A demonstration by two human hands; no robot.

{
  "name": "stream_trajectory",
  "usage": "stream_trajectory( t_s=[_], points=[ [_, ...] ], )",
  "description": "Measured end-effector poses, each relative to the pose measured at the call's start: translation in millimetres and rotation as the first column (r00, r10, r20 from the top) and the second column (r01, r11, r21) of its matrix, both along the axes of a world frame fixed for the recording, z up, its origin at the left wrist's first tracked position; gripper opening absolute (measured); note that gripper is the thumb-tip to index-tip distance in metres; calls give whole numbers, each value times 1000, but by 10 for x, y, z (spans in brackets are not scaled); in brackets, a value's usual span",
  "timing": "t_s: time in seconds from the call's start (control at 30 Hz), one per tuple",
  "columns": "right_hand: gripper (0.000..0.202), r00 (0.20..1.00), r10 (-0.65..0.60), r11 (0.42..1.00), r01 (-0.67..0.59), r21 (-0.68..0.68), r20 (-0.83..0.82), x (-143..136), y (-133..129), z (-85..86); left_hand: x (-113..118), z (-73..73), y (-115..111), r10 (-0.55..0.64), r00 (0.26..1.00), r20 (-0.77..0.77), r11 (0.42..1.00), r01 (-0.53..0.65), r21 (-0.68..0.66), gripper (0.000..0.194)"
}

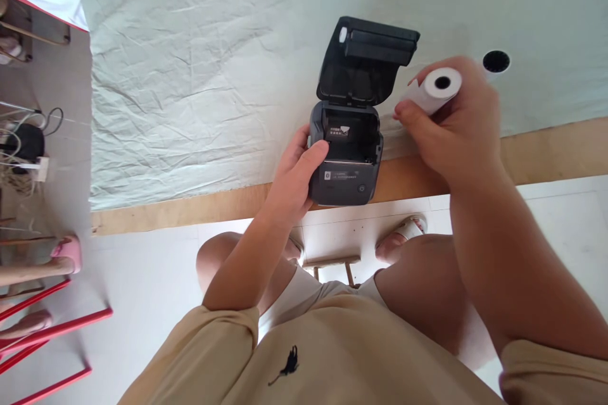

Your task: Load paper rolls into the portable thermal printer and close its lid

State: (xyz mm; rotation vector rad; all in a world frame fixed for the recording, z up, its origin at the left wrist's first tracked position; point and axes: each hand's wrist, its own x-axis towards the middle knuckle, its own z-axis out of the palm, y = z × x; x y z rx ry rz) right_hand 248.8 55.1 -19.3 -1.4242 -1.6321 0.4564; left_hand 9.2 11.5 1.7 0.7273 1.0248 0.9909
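A dark grey label printer [346, 183] is held over the table's front edge, its black lid [358, 66] swung up and its paper bay showing no roll. My left hand [301, 171] grips the printer's left side, thumb on the rim of the bay. To the right of the lid, my right hand [456, 120] is closed round a white paper roll [443, 83] with a black core; a loose flap of paper sticks out on its left. Roll and printer are apart.
A pale green cloth [213, 76] covers the table, with a bare wooden edge [190, 210] in front. A round black hole [496, 61] is at the right. Tangled cables [19, 158], red stool legs [57, 326] and another person's foot in a pink slipper [69, 253] are at the left.
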Motion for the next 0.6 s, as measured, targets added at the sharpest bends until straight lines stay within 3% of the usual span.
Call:
stream_trajectory(
  t_s=[0.2, 0.27, 0.33, 0.4, 0.43, 0.5, 0.6],
  points=[
    [44, 985, 6, 1000, -3, -18, 173, 38, -104, 67, 4, 19, 8, 17, 1000, -18, 1000, -17, -3, 56],
    [37, 981, -35, 991, 10, 131, 192, 99, -123, 107, 2, 20, 8, 15, 1000, -6, 1000, -15, -12, 57],
    [34, 973, -126, 932, 50, 359, 193, 215, -83, 93, 0, 15, 4, 7, 1000, 10, 1000, -6, -7, 57],
    [46, 961, -208, 873, 97, 478, 184, 364, 11, 4, -4, 5, -1, -2, 1000, 15, 1000, 2, -2, 55],
    [56, 953, -238, 881, 131, 454, 186, 436, 66, -61, -6, 0, -2, -1, 1000, 11, 1000, 1, -2, 55],
    [68, 938, -289, 934, 233, 271, 189, 545, 159, -192, -8, -7, -4, -6, 1000, 1, 1000, 6, -7, 54],
    [68, 923, -346, 938, 346, 28, 167, 587, 189, -294, -5, 0, -1, -17, 1000, -1, 1000, 16, -18, 58]
  ],
)
